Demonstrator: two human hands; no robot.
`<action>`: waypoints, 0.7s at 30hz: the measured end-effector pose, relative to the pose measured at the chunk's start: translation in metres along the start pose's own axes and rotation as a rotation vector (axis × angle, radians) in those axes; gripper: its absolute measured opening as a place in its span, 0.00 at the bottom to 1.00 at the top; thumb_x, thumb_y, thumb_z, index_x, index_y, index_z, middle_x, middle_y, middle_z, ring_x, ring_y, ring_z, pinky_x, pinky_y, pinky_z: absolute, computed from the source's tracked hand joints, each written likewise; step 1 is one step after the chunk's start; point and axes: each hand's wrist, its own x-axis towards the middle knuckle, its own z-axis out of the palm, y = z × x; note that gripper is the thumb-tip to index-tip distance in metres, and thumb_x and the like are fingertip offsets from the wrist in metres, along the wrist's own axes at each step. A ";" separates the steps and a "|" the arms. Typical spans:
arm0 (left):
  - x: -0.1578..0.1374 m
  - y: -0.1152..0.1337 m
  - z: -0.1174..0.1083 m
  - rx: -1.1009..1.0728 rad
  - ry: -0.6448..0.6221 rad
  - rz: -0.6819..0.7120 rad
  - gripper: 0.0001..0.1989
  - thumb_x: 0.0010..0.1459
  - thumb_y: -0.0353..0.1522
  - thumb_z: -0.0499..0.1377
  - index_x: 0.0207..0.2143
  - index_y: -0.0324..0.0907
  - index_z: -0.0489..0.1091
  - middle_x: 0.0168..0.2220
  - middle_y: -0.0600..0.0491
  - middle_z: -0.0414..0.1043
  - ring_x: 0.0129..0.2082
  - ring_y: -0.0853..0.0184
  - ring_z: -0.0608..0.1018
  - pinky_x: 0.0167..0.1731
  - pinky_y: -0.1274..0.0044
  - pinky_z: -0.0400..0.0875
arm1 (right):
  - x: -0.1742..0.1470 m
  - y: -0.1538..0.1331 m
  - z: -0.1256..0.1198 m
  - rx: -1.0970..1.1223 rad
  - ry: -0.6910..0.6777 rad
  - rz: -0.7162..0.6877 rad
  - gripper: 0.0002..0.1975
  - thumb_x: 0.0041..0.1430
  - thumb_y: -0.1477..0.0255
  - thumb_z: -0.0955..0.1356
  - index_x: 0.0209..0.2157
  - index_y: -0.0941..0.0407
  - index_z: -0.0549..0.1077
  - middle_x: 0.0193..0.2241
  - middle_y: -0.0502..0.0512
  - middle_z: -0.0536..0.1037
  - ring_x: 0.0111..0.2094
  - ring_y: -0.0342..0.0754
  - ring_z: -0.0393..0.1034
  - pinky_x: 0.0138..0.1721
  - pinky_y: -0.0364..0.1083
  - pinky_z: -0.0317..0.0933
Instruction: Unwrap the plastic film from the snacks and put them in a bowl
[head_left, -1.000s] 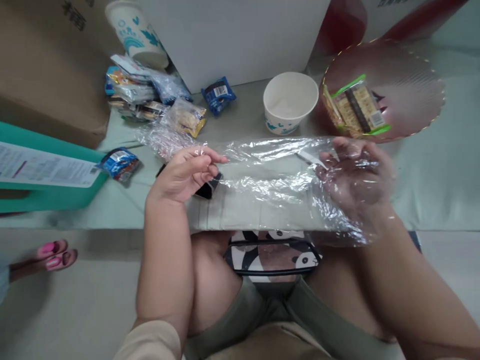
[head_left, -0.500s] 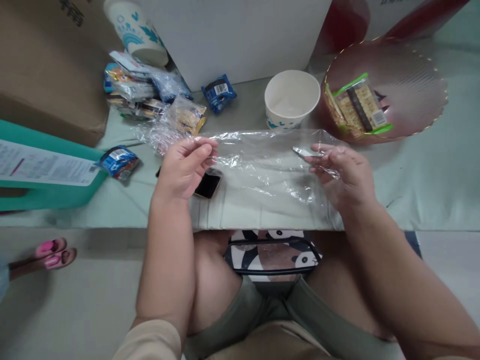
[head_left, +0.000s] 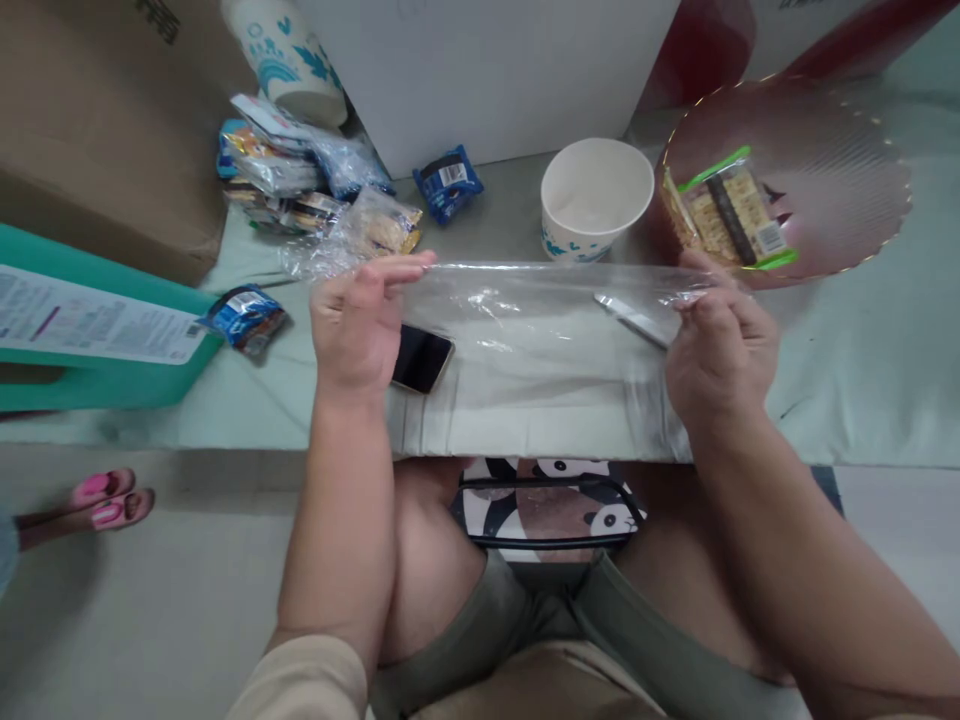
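Note:
A clear plastic bag (head_left: 517, 350) is stretched wide between my two hands over the front of the table. My left hand (head_left: 358, 325) holds its upper left edge, fingers pressed together and pointing right. At the upper right corner, my right hand (head_left: 724, 345) is closed on the gathered film. A slim silver-grey blade-like tool (head_left: 634, 318) shows by the right hand; its near end is hidden, and I cannot tell whether the hand holds it. Just right of my left wrist lies a dark-screened phone (head_left: 424, 358). Behind the bag stands a white paper bowl (head_left: 596, 190).
A pink gold-rimmed bowl (head_left: 847, 190) at the right holds wrapped crackers (head_left: 731, 210). Wrapped snacks (head_left: 285, 165) are heaped at the left, with blue packets (head_left: 448, 183) nearby. Paper cups (head_left: 289, 60), cartons (head_left: 495, 70) and a green carrier (head_left: 112, 320) stand around. A person's feet (head_left: 112, 497) are at far left.
Both hands have moved apart, pulling the bag's top edge straighter. The right hand has turned and closed more tightly on the film. More of the blade-like tool shows.

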 end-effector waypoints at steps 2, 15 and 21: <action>0.000 0.004 0.000 -0.034 -0.016 -0.131 0.14 0.55 0.49 0.67 0.32 0.48 0.80 0.38 0.53 0.82 0.43 0.62 0.83 0.47 0.69 0.78 | -0.002 -0.003 0.005 0.041 0.005 0.026 0.09 0.62 0.62 0.71 0.29 0.47 0.79 0.37 0.51 0.79 0.52 0.53 0.76 0.65 0.63 0.60; 0.005 0.006 -0.004 -0.051 -0.054 -0.474 0.13 0.52 0.34 0.68 0.42 0.49 0.79 0.45 0.53 0.79 0.20 0.77 0.74 0.12 0.82 0.57 | -0.003 -0.014 -0.002 0.150 -0.181 0.513 0.28 0.53 0.61 0.76 0.55 0.40 0.68 0.41 0.46 0.79 0.24 0.40 0.72 0.23 0.43 0.66; 0.007 0.000 -0.003 -0.081 -0.047 -0.427 0.19 0.45 0.32 0.74 0.41 0.48 0.79 0.40 0.55 0.80 0.14 0.84 0.58 0.09 0.84 0.43 | -0.003 -0.011 -0.001 -0.038 -0.098 0.442 0.23 0.57 0.63 0.73 0.54 0.45 0.69 0.28 0.45 0.74 0.15 0.37 0.51 0.14 0.41 0.47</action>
